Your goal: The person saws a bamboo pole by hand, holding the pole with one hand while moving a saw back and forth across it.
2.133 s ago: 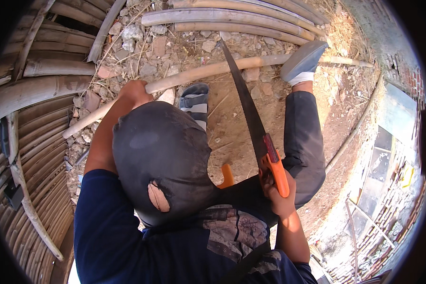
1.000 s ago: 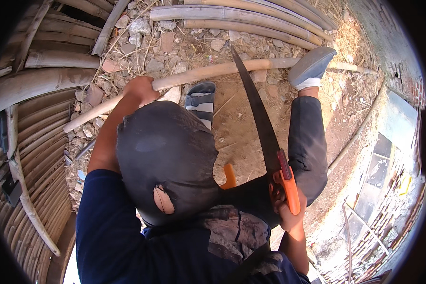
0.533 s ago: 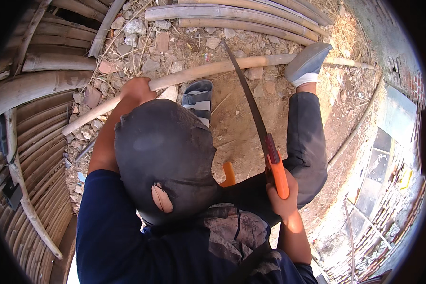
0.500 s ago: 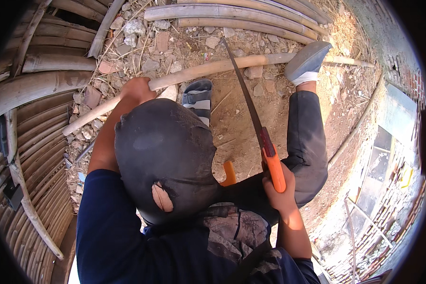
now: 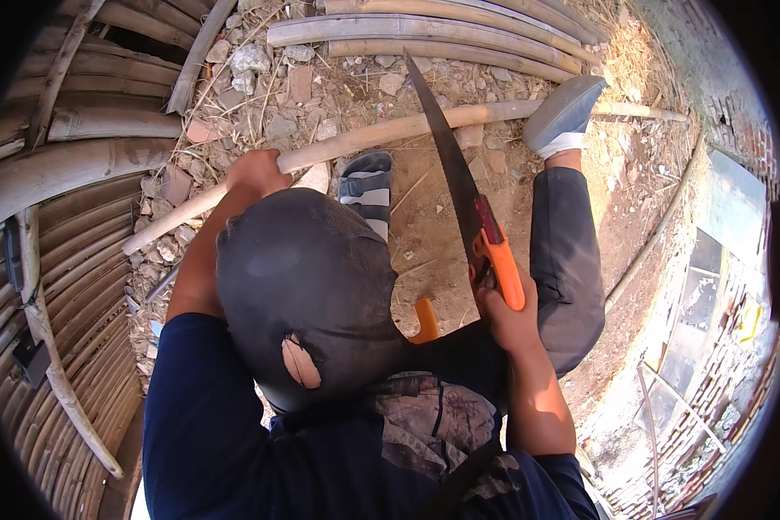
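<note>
My left hand [image 5: 258, 172] is closed around a long, pale bamboo pole [image 5: 351, 140] toward its left end. In my right hand [image 5: 504, 314] is a handsaw [image 5: 453, 165] with an orange handle and a dark, tapering blade. The blade points away from me and crosses over the pole in view; whether it touches the pole I cannot tell. My right foot, in a grey shoe [image 5: 563, 113], presses on the pole farther right. A striped slipper [image 5: 366, 189] on my other foot is just nearer than the pole. A rounded black cloth-covered form [image 5: 308, 286] hides part of my left arm.
Several split bamboo lengths [image 5: 425, 30] lie at the far side. Stones and rubble [image 5: 250, 65] cover the ground left of them. A bamboo slat wall [image 5: 78, 286] stands at left, a brick wall [image 5: 737, 399] at right. A curved orange piece [image 5: 425, 321] shows near my thigh.
My right hand has pushed the saw forward, away from me, and its blade now shows more of its flat side. My left hand keeps its hold on the pole.
</note>
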Available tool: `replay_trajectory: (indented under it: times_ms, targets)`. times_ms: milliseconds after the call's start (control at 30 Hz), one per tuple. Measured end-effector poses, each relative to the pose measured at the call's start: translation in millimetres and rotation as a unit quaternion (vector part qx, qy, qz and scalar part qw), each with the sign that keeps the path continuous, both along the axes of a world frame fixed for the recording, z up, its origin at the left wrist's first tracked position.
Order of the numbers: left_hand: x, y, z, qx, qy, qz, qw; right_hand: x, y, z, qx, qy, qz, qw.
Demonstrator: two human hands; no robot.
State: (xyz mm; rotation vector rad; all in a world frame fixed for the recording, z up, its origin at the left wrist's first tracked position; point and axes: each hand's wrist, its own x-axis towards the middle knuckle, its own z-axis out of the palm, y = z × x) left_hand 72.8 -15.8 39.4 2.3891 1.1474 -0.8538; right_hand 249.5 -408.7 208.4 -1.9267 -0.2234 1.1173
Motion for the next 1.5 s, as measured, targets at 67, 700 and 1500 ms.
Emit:
replay_trajectory:
  times_ms: [67, 700, 1500]
  targets:
    - [-2.0, 0.9, 2.6, -0.002, 0.002, -0.001, 1.0, -15.1, -27.6, 25.4, 0.03, 0.007, -0.012, 0.999]
    - [3.9, -9.5, -10.0, 0.011, -0.023, 0.016, 1.0, -4.5, -10.6, -29.4, 0.0, -0.075, 0.065, 0.995]
    - [10.5, -11.2, 2.5, -0.002, 0.0, 0.008, 1.0, 17.4, -26.3, 29.2, 0.008, -0.003, 0.045, 0.999]
